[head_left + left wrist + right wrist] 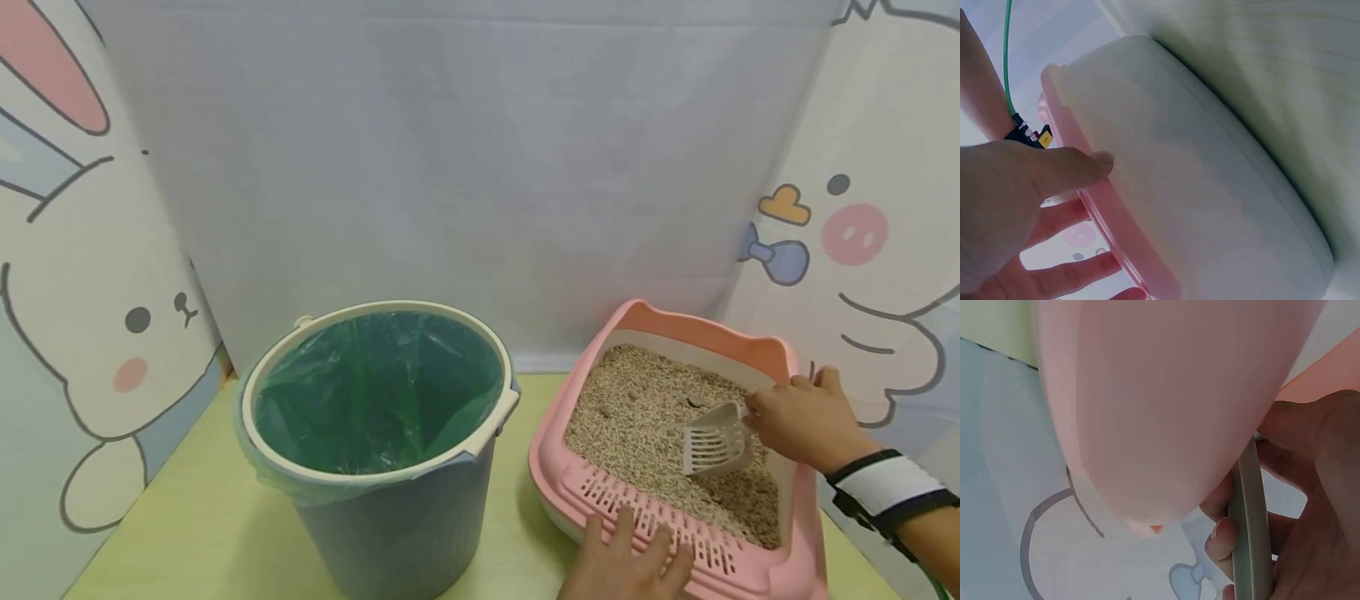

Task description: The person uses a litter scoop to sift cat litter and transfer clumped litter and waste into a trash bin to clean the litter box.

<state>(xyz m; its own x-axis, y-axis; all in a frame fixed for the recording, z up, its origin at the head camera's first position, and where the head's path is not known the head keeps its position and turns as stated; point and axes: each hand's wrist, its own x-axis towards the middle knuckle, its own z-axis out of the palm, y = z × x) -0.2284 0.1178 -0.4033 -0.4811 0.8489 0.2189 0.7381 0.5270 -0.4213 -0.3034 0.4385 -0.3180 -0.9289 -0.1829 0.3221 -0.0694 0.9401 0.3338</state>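
A pink-rimmed litter box [551,433] holding beige pellets [637,400] stands at the right in the head view. My right hand [810,421] grips the handle of a slotted, light-coloured scoop [716,442] over the pellets; the right wrist view shows my fingers curled round the handle [1251,525]. A small dark clump [695,401] lies on the pellets just behind the scoop. At the box's near edge my left hand [626,562] lies on the slotted pink rim, and in the left wrist view its thumb [1079,167] presses the outer side, with the fingers over the rim.
Left of the box stands a grey bucket [397,533] lined with a green translucent bag [382,383], its pale handle lying along the rim. Both stand on a light yellow-green table [180,533]. Behind hangs a pale curtain [465,167] with cartoon animals on both sides.
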